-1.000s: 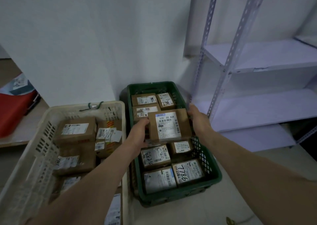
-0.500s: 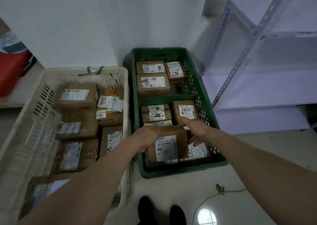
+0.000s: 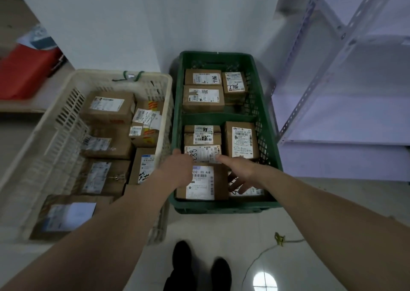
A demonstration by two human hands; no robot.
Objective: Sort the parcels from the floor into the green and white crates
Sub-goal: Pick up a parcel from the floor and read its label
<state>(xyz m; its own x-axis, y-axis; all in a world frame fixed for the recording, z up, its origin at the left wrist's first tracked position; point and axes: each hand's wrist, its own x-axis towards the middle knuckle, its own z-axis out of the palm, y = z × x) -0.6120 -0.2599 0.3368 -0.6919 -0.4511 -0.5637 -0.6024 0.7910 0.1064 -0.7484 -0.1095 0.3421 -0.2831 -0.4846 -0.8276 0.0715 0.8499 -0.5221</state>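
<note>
My left hand (image 3: 177,171) sits on the parcel (image 3: 207,185) in the green crate (image 3: 221,207), can't tell its grip; right hand (image 3: 241,173) splayed open.

black shoes (image 3: 182,256) and dark trouser hems (image 3: 177,279) are seen on the near side of the green crate (image 3: 221,209); both forearms (image 3: 310,202) are shown bare.

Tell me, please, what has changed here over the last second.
The 530-05 A68 parcel, held above the green crate by both hands, has come down into its near compartment's left corner. The right hand has opened and let go; the left hand still covers the parcel's left edge, grip hidden. The other parcels and white crate stayed put.
</note>
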